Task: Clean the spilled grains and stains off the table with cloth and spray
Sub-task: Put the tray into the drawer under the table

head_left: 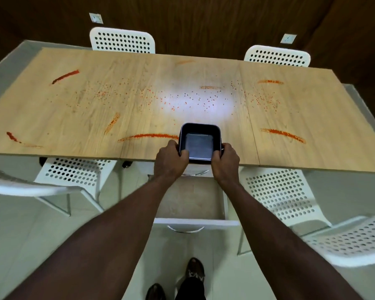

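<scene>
Stained table (74, 126) — one black tray (199, 146)

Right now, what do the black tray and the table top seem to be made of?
The black tray looks like coated metal, perhaps plastic: its bottom has a dull grey sheen. The table top looks like wood or wood-look laminate, satin: grain lines show.

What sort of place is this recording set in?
Most likely a dining or meeting room: a long wooden table ringed by white perforated chairs, with sockets on a dark panelled wall. The left hand and right hand grip a black tray at its near edge.
</scene>
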